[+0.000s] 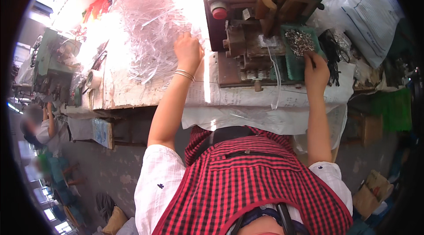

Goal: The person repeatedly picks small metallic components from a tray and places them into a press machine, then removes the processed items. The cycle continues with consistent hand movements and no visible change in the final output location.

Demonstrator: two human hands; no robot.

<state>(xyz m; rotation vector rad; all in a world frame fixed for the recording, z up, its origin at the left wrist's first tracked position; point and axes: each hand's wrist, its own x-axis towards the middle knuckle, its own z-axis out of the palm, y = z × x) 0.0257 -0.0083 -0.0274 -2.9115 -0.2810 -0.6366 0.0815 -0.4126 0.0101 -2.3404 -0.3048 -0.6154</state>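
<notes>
My left hand (189,51) is closed at the right edge of a heap of clear plastic strips (148,27); what its fingers grip, if anything, is hidden. On the right, my right hand (316,72) reaches to a green tray (295,71) of small metal parts (300,42). Its fingertips are pinched together at the near edge of the parts, and anything between them is too small to make out. Between my hands stands a bench machine (247,43). One clear plastic strip (277,73) runs from its work spot down over the table's front edge.
A red button (219,13) sits on the machine's left side. Black cords (332,54) lie right of the tray, near a white sack (369,23). A tape roll (94,79) rests at the table's left. Another person (42,124) is at far left.
</notes>
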